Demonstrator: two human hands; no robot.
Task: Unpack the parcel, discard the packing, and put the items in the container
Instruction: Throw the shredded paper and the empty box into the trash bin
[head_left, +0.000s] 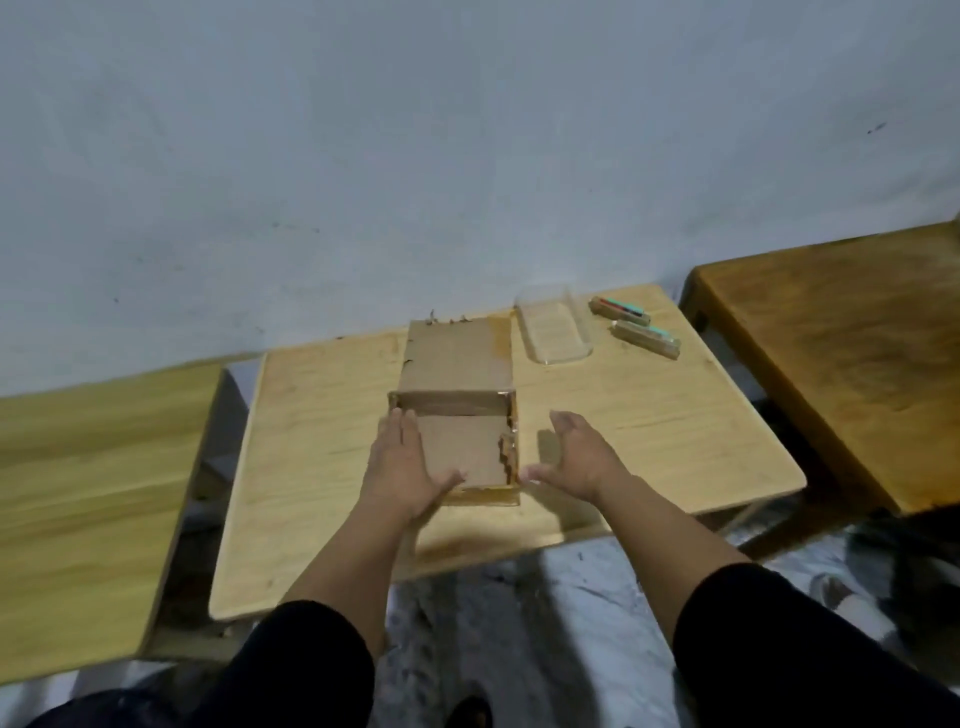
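Observation:
An open brown cardboard box (457, 447) stands in the middle of the light wooden table (322, 467), its lid flap (457, 356) folded back toward the wall. My left hand (405, 467) lies flat along the box's left side, thumb on the front edge. My right hand (576, 457) hovers just right of the box, fingers spread, holding nothing. A clear plastic container (553, 330) sits at the back right of the table. Two small packaged items, one (619, 310) and another (647, 338), lie to the right of the container. The inside of the box looks bare.
A second light wooden table (88, 493) stands to the left and a darker wooden table (852, 364) to the right, with gaps between them. A pale wall runs behind. The floor below is mottled grey.

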